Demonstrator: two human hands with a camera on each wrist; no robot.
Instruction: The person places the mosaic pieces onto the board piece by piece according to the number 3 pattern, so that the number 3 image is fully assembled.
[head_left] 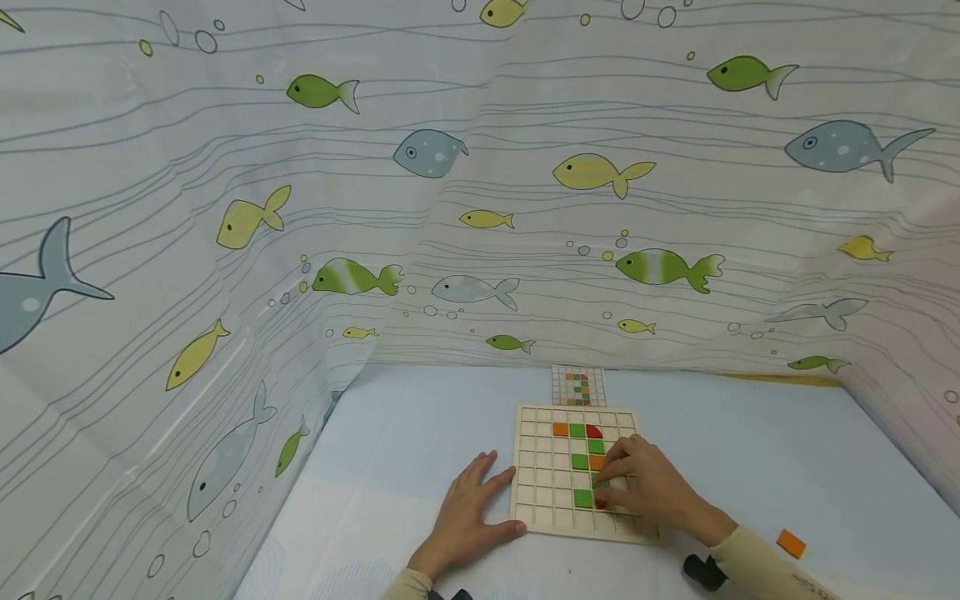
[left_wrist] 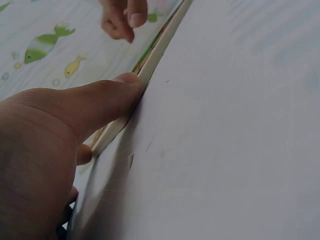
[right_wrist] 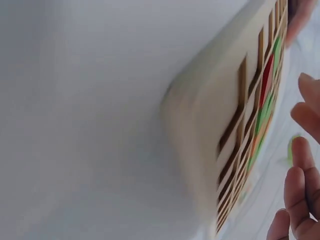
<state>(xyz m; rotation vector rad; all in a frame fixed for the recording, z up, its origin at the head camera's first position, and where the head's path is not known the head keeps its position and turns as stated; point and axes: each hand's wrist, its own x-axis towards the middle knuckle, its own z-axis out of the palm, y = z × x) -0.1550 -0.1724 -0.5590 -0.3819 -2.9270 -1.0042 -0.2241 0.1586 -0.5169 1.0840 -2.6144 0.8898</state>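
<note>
A pale wooden grid board [head_left: 542, 485] lies on the table with green, orange and red pieces in some of its cells. My left hand [head_left: 467, 523] spreads along the board's left side, and its thumb [left_wrist: 102, 102] presses the near edge by the corner. Over the right half of the board hovers my right hand [head_left: 647, 486], fingertips close above a red piece [head_left: 600, 502] they partly cover. Beside that piece sits a green square [head_left: 582, 498]. In the right wrist view the right fingers [right_wrist: 296, 192] stand apart from the thumb, with nothing visible between them.
A small printed card [head_left: 558, 387] with a coloured grid pattern lies just behind the board. One loose orange square [head_left: 791, 543] rests on the table [head_left: 750, 450] to the right, near my right forearm. A fish-print curtain [head_left: 525, 250] encloses the back and sides.
</note>
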